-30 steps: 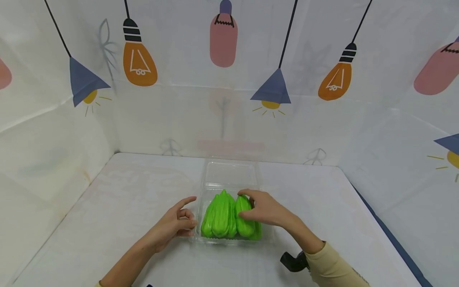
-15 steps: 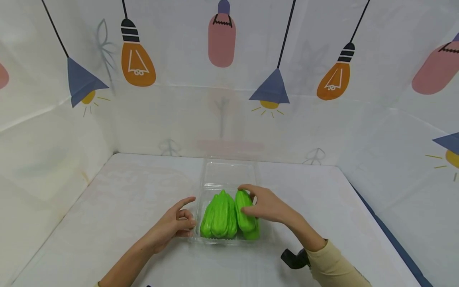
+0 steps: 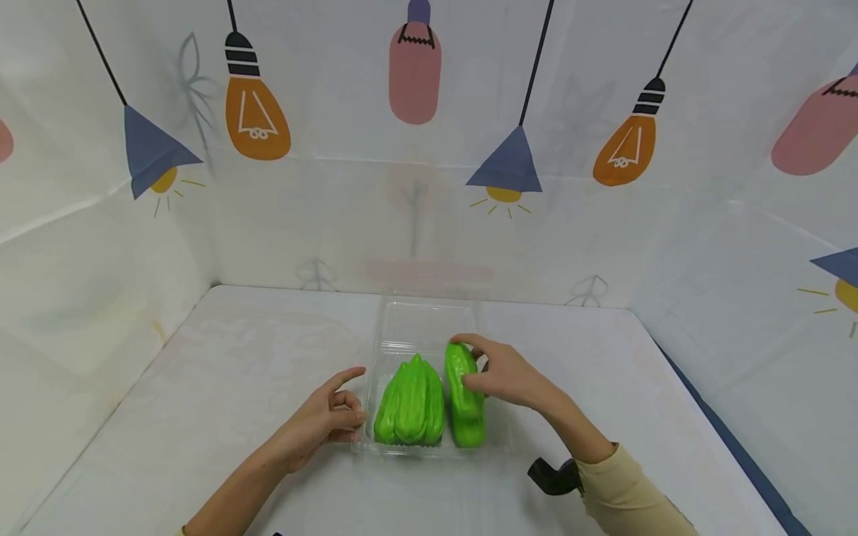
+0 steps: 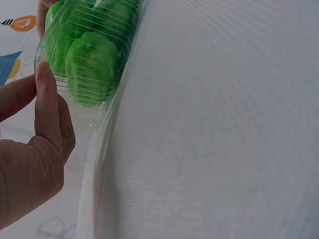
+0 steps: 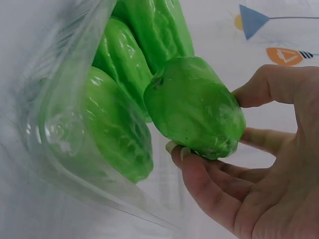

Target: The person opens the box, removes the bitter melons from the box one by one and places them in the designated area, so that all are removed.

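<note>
A clear plastic clamshell box (image 3: 429, 452) lies on the white table with its lid (image 3: 431, 321) folded back. Several bright green, ridged vegetables (image 3: 410, 406) sit close together in its left part. My right hand (image 3: 506, 376) holds one lifted green vegetable (image 5: 197, 107) between thumb and fingertips, tilted over the box's right side. Below it, another green vegetable (image 3: 469, 433) lies in the box. My left hand (image 3: 320, 420) is at the box's left edge, thumb and a finger pinching the rim (image 4: 40, 59), index finger extended.
A dark curved object (image 3: 555, 476) is at my right sleeve (image 3: 623, 491). A white sheet with printed lamps and bulbs (image 3: 415, 208) walls the table at the back and sides. White tabletop (image 3: 281, 342) surrounds the box.
My right hand has raised the green vegetable, moving it up and slightly right, and a gap now shows beside the left group. The left hand stays at the box's edge.
</note>
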Tool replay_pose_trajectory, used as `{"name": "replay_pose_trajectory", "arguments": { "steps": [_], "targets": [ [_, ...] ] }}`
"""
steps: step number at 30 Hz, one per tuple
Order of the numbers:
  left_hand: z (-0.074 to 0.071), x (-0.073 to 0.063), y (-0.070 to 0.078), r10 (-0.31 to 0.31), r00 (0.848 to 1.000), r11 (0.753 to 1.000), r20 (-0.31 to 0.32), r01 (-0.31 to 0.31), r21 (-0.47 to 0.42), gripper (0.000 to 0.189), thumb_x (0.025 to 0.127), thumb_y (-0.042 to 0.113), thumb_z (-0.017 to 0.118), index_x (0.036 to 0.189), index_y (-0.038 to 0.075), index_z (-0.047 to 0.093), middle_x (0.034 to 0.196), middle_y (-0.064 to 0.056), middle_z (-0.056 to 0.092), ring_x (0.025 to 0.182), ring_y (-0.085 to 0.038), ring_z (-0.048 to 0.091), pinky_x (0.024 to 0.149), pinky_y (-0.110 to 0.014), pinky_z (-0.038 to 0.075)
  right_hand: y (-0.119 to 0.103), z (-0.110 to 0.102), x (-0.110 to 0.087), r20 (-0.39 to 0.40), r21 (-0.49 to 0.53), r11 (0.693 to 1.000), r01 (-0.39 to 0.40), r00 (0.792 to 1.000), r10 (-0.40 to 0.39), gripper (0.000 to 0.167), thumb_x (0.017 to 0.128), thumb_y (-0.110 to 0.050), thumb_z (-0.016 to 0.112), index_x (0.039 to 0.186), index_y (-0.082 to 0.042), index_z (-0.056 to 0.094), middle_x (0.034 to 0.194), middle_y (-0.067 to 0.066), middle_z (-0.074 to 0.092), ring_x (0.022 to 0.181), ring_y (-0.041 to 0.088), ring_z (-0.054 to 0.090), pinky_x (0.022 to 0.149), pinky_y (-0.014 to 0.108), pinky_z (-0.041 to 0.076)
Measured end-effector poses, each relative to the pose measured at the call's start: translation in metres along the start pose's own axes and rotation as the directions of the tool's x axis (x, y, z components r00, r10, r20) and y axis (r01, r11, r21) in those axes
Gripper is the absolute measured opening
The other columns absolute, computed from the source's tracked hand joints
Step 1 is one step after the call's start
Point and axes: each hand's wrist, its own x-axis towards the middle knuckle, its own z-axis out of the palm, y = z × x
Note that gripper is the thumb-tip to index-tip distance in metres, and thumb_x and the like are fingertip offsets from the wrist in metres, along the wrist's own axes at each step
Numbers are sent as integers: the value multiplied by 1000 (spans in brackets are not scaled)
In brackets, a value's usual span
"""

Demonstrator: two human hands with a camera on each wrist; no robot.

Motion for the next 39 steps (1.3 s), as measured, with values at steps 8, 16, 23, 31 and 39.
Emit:
{"name": "replay_pose_trajectory", "arguments": {
  "steps": [8,16,23,31,39],
  "targets": [
    [1,0,-3,-6,1000,1000,10,7,-10,79,93,11,66,157,16,19,91,-1,53,80,-14,59,72,-29,59,6,-8,4,-79,61,997,-43,996,48,66,81,-17,60,145,-27,48,131,19,60,73,17,61,60,32,50],
    [1,0,-3,1,1000,1000,9,-1,-17,79,93,10,66,157,16,19,90,-1,52,79,-14,59,72,-29,59,19,-16,12,-172,102,994,-38,983,55,61,85,-19,59,145,-28,49,132,19,62,93,22,67,70,39,57],
    [1,1,-2,3,1000,1000,7,-3,-22,80,93,10,66,157,16,19,90,-1,52,79,-13,58,72,-29,59,38,-26,22,-235,112,994,-11,971,37,59,89,-21,60,147,-24,48,133,21,61,97,25,69,69,39,59],
    [0,0,-1,7,1000,1000,-5,-7,-14,79,93,9,66,157,16,20,90,-1,51,80,-13,58,72,-28,59,56,-38,33,-258,231,972,35,966,27,59,94,-21,56,152,-16,41,140,26,54,114,35,62,74,44,59],
    [0,0,0,8,1000,1000,-10,-8,-12,79,92,9,67,156,16,21,92,-2,51,80,-14,59,72,-29,60,68,-47,42,-276,331,944,4,957,93,59,95,-20,53,152,-15,41,141,27,53,107,30,64,76,37,57]
  ]
}}
